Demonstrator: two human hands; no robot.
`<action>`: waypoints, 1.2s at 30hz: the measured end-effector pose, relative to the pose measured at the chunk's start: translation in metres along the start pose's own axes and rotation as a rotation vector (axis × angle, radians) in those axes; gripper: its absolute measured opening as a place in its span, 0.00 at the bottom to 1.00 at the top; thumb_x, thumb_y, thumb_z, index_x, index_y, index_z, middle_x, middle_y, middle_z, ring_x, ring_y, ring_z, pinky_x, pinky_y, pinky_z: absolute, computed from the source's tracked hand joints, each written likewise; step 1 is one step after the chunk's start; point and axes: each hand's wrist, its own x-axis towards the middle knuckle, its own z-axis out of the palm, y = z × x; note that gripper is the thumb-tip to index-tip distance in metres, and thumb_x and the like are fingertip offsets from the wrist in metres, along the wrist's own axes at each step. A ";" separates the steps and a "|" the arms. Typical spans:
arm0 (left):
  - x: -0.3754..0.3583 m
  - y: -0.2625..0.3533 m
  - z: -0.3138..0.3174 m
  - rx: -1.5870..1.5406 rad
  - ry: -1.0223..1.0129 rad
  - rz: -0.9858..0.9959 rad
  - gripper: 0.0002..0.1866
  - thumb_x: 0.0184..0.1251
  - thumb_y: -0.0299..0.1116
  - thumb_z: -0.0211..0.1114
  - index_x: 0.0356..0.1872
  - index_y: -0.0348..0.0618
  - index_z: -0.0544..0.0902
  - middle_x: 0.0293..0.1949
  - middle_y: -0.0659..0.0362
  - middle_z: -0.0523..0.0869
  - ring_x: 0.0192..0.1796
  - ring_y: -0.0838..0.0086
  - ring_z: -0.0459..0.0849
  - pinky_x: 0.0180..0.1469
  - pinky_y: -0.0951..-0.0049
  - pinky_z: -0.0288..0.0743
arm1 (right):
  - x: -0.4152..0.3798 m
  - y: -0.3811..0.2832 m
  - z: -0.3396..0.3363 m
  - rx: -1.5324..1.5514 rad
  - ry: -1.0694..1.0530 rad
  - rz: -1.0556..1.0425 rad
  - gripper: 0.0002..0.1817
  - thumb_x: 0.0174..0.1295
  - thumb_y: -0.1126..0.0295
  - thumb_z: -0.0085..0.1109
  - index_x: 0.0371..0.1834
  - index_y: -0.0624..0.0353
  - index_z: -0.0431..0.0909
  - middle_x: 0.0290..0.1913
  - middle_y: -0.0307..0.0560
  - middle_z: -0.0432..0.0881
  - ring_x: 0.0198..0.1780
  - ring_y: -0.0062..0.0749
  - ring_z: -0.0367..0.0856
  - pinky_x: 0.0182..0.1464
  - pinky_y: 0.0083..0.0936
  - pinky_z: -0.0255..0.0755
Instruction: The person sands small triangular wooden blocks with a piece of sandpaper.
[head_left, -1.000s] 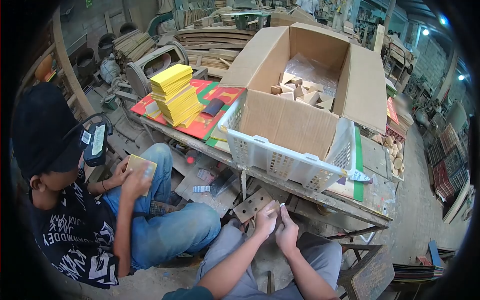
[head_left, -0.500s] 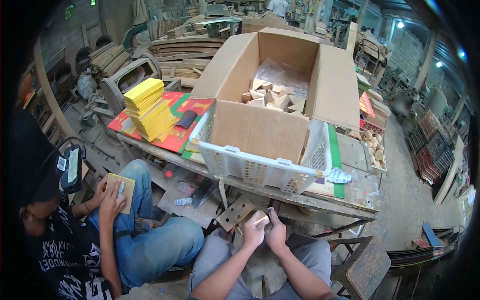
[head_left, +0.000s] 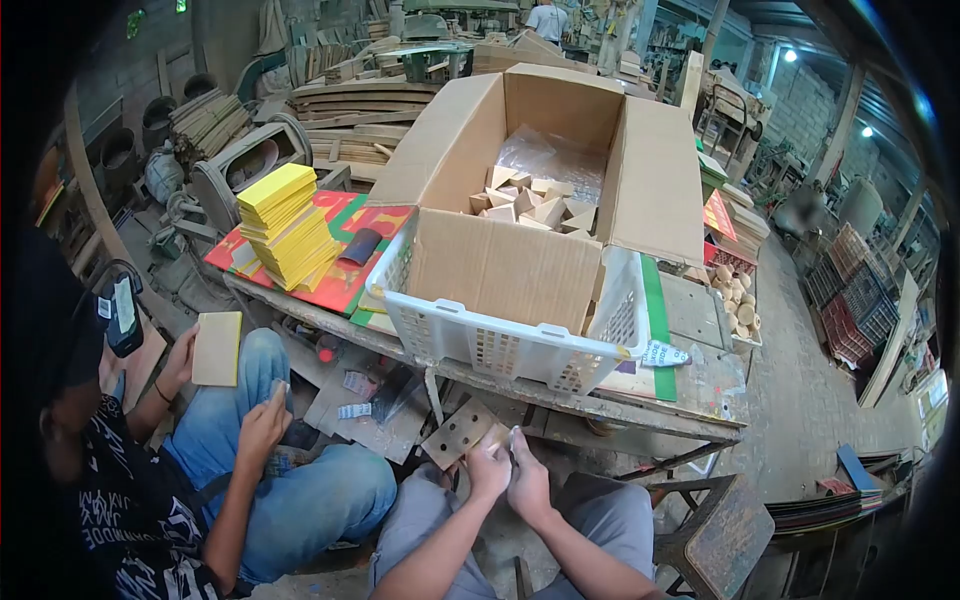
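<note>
Above my lap, my left hand [head_left: 487, 470] is closed around a small pale wooden block [head_left: 498, 433], mostly hidden by the fingers. Pressed close beside it is my right hand [head_left: 528, 483], its fingers bent together; whatever is in them is hidden. Just beyond the hands lies a wooden board with dark round holes [head_left: 460, 432]. On the worktable ahead, a white plastic basket [head_left: 500, 345] holds an open cardboard box [head_left: 505, 270]. Several angular wooden blocks [head_left: 535, 205] and clear plastic wrap lie inside the box.
To the left sits a co-worker [head_left: 150, 490] with a yellow-edged board [head_left: 217, 348] in one hand. A yellow stack [head_left: 285, 225] and a dark sandpaper roll [head_left: 361, 246] lie on the table. A stool [head_left: 722, 535] stands at my right; round wooden pieces [head_left: 738, 300] fill a tray beyond.
My hands stay together over my lap, and less of the block shows now. The co-worker's hands have moved apart, one lifting the board upright. The whole view has shifted slightly.
</note>
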 end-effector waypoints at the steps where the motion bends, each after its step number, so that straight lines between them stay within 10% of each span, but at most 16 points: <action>1: -0.005 0.000 0.002 0.002 -0.002 -0.002 0.25 0.61 0.28 0.65 0.59 0.27 0.73 0.43 0.44 0.86 0.42 0.67 0.87 0.46 0.71 0.78 | 0.001 0.001 -0.001 0.041 -0.002 0.106 0.24 0.62 0.81 0.48 0.64 0.69 0.65 0.61 0.66 0.71 0.61 0.51 0.74 0.60 0.33 0.69; 6: -0.008 0.005 0.007 0.019 -0.032 -0.004 0.24 0.61 0.27 0.65 0.57 0.26 0.74 0.44 0.42 0.85 0.45 0.66 0.86 0.48 0.71 0.77 | 0.011 0.048 0.008 0.372 0.028 0.334 0.24 0.62 0.81 0.46 0.64 0.70 0.64 0.62 0.66 0.71 0.62 0.54 0.72 0.64 0.34 0.65; 8: 0.004 -0.005 0.003 0.020 0.042 -0.077 0.24 0.61 0.26 0.65 0.57 0.25 0.74 0.46 0.40 0.84 0.48 0.65 0.85 0.50 0.71 0.76 | 0.007 0.018 -0.001 -0.055 0.050 -0.035 0.25 0.61 0.82 0.46 0.64 0.69 0.65 0.63 0.65 0.70 0.65 0.53 0.69 0.66 0.35 0.63; 13: -0.004 -0.011 0.008 -0.007 0.013 -0.056 0.24 0.62 0.25 0.63 0.59 0.25 0.72 0.47 0.41 0.84 0.49 0.66 0.84 0.51 0.72 0.75 | 0.001 0.023 0.006 -0.203 -0.048 0.035 0.31 0.61 0.78 0.45 0.71 0.62 0.56 0.67 0.63 0.64 0.70 0.51 0.61 0.68 0.35 0.60; 23: 0.005 -0.020 0.001 -0.444 -0.254 -0.167 0.22 0.66 0.23 0.61 0.61 0.30 0.71 0.48 0.54 0.83 0.48 0.77 0.82 0.52 0.79 0.75 | 0.012 0.003 -0.011 0.080 -0.042 0.111 0.29 0.52 0.87 0.44 0.60 0.61 0.74 0.53 0.63 0.77 0.53 0.48 0.81 0.53 0.30 0.73; 36: -0.007 0.016 -0.006 -0.161 -0.189 -0.077 0.22 0.63 0.25 0.64 0.59 0.33 0.74 0.49 0.52 0.84 0.48 0.75 0.82 0.51 0.75 0.76 | 0.008 0.000 -0.010 -0.033 0.016 0.092 0.27 0.53 0.83 0.45 0.60 0.64 0.72 0.43 0.71 0.78 0.47 0.44 0.85 0.47 0.30 0.75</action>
